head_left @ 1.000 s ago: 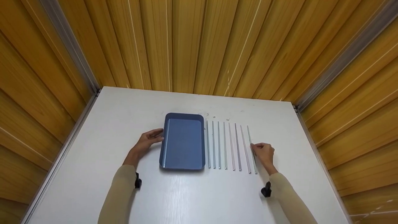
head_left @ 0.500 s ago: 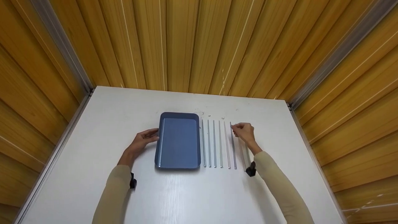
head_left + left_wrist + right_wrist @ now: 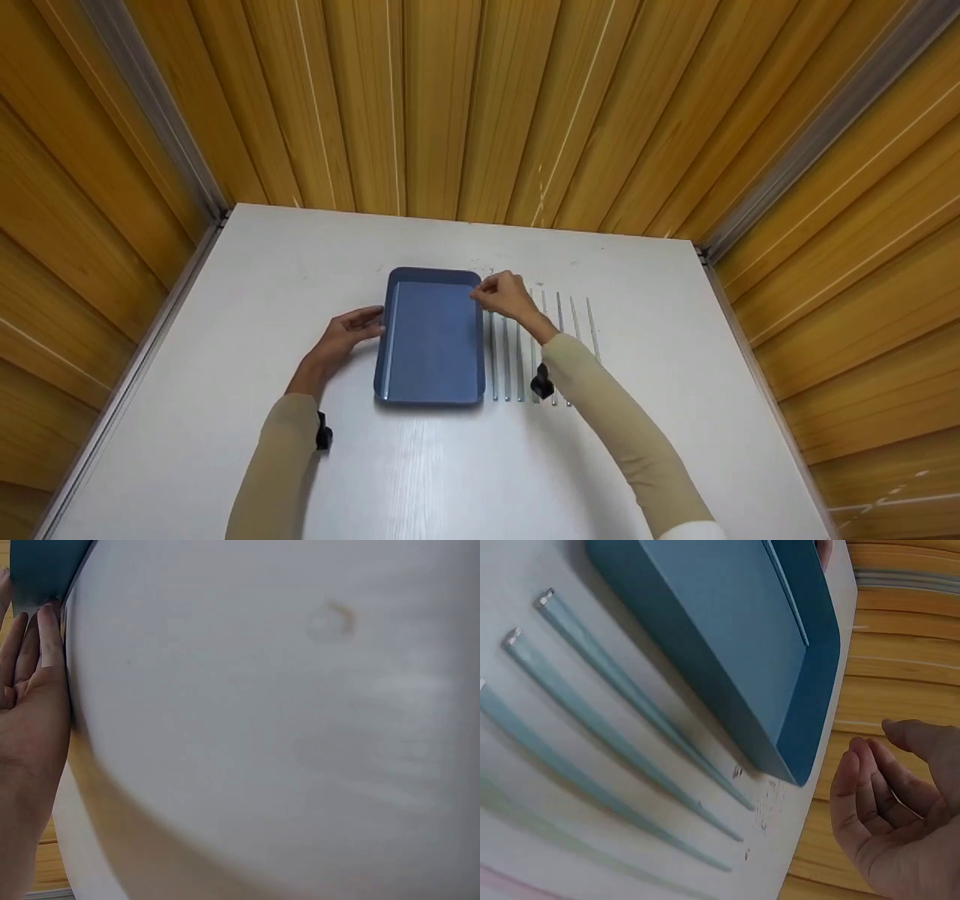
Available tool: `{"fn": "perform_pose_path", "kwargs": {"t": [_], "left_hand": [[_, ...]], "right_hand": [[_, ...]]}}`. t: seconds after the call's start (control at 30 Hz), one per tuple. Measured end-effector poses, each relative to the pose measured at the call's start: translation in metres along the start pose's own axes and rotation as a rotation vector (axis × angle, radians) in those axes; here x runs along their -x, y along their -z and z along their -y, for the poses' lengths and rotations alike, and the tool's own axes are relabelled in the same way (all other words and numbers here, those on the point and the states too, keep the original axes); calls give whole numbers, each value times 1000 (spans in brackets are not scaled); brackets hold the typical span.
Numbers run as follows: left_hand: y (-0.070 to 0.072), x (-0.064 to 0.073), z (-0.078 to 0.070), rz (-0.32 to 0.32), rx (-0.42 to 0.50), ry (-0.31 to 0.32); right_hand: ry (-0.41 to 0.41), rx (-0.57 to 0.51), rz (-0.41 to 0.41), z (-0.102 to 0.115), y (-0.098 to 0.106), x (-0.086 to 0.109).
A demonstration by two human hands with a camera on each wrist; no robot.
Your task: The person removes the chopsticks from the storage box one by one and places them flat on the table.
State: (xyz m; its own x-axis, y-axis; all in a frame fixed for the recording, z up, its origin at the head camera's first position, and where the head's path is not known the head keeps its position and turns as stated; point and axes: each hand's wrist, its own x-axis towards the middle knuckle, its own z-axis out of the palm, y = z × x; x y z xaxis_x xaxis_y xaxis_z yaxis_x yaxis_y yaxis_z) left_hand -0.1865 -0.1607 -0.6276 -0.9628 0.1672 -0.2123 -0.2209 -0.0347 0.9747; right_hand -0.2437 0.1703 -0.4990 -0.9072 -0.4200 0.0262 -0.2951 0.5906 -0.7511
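Observation:
A blue rectangular tray [image 3: 439,337] lies on the white table, with one slim rod [image 3: 391,337] along its inner left side. My left hand [image 3: 341,336] has its fingers extended against the tray's left wall; the left wrist view shows the fingertips at that wall. My right hand [image 3: 508,296] hovers at the tray's far right corner. In the right wrist view, thumb and loosely curled fingers stand apart with nothing between them. Several slim chopstick-like rods [image 3: 622,682], pale blue, green and pink with shiny ends, lie side by side right of the tray, partly hidden by the right arm.
The white table [image 3: 300,262] ends at a yellow wood-patterned wall [image 3: 442,112] at the back, with similar panels on both sides. Small specks lie beyond the rods' far ends. A black wrist mount [image 3: 541,382] sits under the right forearm, over the rods.
The right hand has moved left from the rightmost rod, across the row, to the tray's far right corner. The left hand stays at the tray's left wall. The view has shifted slightly.

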Motion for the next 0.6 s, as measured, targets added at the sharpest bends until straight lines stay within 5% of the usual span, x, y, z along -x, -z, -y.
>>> {"fn": "perform_pose_path", "kwargs": {"t": [0.23,0.6], "left_hand": [[1,3,1,-7,3,0],[2,5,-1,-13,48,3]], "right_hand": [[-64,-141,140,21,-52,-19],[-163,-205,173,30,-130,-25]]}}
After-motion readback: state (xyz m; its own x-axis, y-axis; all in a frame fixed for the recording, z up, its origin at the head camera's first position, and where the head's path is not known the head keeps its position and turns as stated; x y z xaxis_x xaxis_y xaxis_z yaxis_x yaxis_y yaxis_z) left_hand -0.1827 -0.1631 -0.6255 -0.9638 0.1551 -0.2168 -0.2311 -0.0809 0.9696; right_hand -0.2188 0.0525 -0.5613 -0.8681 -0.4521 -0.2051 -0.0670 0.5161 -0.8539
